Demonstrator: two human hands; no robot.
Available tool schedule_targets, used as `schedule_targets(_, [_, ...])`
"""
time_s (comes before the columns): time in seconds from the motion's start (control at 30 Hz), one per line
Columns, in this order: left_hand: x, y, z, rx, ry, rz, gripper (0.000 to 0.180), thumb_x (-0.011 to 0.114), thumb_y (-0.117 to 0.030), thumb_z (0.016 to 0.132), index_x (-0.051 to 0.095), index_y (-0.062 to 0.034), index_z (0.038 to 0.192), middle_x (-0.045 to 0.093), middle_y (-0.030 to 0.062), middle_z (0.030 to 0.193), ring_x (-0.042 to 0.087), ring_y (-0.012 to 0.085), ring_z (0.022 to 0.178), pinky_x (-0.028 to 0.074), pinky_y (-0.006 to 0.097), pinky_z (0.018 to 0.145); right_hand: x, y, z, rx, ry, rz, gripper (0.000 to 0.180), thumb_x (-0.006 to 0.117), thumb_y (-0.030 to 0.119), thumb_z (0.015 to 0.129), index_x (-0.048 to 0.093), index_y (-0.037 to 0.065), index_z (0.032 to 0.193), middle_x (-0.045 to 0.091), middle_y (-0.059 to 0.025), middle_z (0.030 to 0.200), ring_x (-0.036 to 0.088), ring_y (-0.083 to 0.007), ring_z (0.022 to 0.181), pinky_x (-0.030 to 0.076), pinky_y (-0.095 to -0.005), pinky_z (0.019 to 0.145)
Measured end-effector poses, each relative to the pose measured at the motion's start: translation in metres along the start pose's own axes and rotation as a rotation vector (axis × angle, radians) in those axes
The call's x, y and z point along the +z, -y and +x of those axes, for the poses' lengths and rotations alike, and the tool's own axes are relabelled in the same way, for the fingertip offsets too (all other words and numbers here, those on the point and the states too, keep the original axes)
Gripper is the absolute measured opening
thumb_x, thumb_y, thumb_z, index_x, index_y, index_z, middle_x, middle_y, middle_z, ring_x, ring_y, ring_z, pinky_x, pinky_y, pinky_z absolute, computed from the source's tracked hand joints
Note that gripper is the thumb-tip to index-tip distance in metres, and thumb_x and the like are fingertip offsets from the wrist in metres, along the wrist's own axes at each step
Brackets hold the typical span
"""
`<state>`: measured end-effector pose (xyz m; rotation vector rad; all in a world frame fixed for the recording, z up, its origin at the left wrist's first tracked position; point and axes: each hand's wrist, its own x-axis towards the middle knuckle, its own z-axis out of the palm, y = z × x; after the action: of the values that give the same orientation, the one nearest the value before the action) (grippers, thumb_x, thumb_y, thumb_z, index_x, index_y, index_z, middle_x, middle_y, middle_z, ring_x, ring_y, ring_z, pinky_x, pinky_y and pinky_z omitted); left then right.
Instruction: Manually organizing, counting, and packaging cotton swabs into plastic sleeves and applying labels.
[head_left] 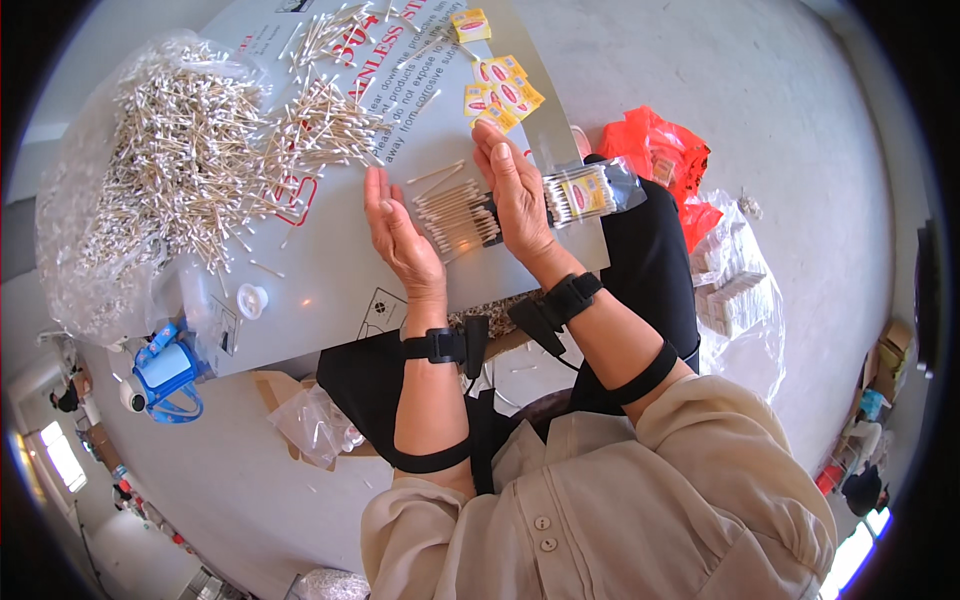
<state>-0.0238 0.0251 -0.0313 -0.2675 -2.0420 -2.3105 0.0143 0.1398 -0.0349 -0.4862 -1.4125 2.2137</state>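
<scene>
My left hand (408,242) stands on edge at the left of a flat row of cotton swabs (448,220), fingers stretched out and holding nothing. On the row's other side is my right hand (522,205), its fingers also straight and its palm turned inward. The row lies between them, with a couple of swabs crooked at its far end. A clear packet (578,194) of swabs with a yellow label sits just right of my right hand, which partly covers a dark strip there. Beyond the fingertips lie several yellow-and-white label cards (503,92).
A big clear bag (75,215) spills a heap of swabs (190,150) over the table's (330,265) left side. Near it are a small white round tub (252,300) and a blue-and-white bottle (168,372). Red (655,150) and clear bags (735,280) lie at right.
</scene>
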Motion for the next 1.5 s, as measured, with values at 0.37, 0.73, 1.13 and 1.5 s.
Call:
schedule_targets(0.37, [-0.015, -0.012, 0.014, 0.006, 0.116, 0.215, 0.051, 0.045, -0.032, 0.103, 0.043, 0.0026, 0.139, 0.048, 0.0181, 0.141, 0.043, 0.0299, 0.133, 0.032, 0.042, 0.111, -0.009, 0.022, -0.006, 0.008, 0.005, 0.018, 0.053, 0.039, 0.035, 0.106, 0.044, -0.008, 0.137, 0.048, -0.0162, 0.14, 0.045, -0.0235, 0.133, 0.036, -0.0351, 0.113])
schedule_targets(0.73, [-0.019, -0.034, -0.056, 0.201, 0.67, 1.316, 0.084, 0.062, -0.044, 0.088, 0.024, -0.0051, 0.152, 0.021, 0.017, 0.159, 0.018, 0.0325, 0.148, 0.012, 0.056, 0.117, -0.021, 0.03, -0.036, 0.009, -0.144, 0.027, 0.036, 0.047, 0.023, 0.104, 0.059, -0.006, 0.12, 0.061, -0.0143, 0.123, 0.059, -0.0219, 0.117, 0.047, -0.033, 0.102])
schedule_targets(1.13, [-0.024, -0.041, -0.036, 0.271, 0.832, 1.359, 0.086, 0.069, -0.041, 0.082, 0.027, -0.0114, 0.152, 0.018, 0.0112, 0.16, 0.015, 0.0273, 0.149, 0.009, 0.058, 0.117, -0.022, 0.021, -0.047, -0.024, -0.152, -0.012, 0.027, 0.049, 0.02, 0.103, 0.061, -0.002, 0.114, 0.06, -0.0095, 0.12, 0.057, -0.0152, 0.11, 0.046, -0.0291, 0.098])
schedule_targets(1.5, [-0.005, -0.037, -0.015, 0.409, 0.404, 1.076, 0.017, 0.07, -0.005, 0.077, 0.062, -0.0098, 0.092, 0.056, 0.0058, 0.098, 0.053, 0.0274, 0.097, 0.04, 0.042, 0.085, -0.024, 0.026, -0.055, 0.064, -0.177, -0.045, 0.013, 0.055, 0.011, 0.099, 0.061, 0.0, 0.104, 0.065, -0.0044, 0.096, 0.06, -0.0085, 0.081, 0.051, -0.0229, 0.072])
